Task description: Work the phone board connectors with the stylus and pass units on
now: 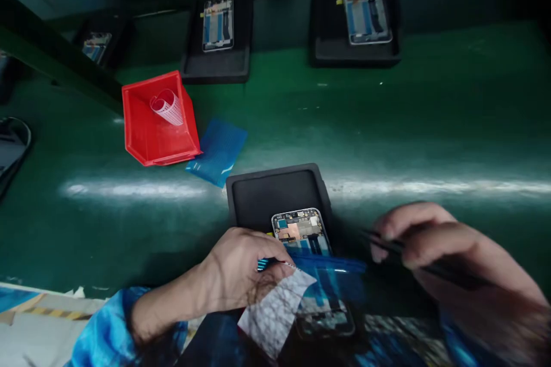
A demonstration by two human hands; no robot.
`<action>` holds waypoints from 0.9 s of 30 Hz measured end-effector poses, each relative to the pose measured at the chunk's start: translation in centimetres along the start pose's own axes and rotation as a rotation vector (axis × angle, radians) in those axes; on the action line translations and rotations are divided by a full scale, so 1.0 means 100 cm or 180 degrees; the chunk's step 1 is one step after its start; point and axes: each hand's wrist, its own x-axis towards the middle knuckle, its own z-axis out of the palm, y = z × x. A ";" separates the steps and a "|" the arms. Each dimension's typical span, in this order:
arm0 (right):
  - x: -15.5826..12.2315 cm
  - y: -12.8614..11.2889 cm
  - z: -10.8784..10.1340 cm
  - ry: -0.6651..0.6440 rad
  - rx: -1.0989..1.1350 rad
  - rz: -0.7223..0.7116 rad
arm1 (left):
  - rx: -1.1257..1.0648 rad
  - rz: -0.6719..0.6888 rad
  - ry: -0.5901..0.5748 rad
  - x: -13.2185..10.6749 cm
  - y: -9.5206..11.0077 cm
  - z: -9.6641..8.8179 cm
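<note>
An opened phone frame [302, 230] with its circuit board showing lies in a black tray [275, 192] near the front edge of the green table. My left hand [243, 266] is closed over the phone's lower part and pinches a blue film strip [331, 265] and a grey patterned sheet [278, 312]. To the right, my right hand [434, 241] grips dark tweezers [387, 243] whose tips point left toward the phone. The right hand is blurred.
A red bin [157, 120] with a rolled white strip [167, 106] stands at the back left, a blue film sheet [218, 150] beside it. Black trays with phone frames [218, 24] [367, 13] line the far side. A green rail [55, 51] crosses the left.
</note>
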 end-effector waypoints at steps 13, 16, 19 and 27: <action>0.005 -0.006 0.026 -0.0682 0.0127 0.0049 | 0.0266 0.0105 -0.0060 0.002 -0.003 0.002; 0.005 -0.006 0.028 -0.0620 0.0113 0.0120 | 0.0313 0.0093 -0.0090 0.000 -0.005 0.004; 0.005 -0.004 0.028 -0.0635 0.0124 0.0166 | 0.0404 0.0113 -0.0094 -0.002 -0.006 0.005; 0.004 0.000 0.027 -0.0754 0.0169 0.0222 | 0.0546 0.0187 -0.0041 -0.002 -0.006 0.006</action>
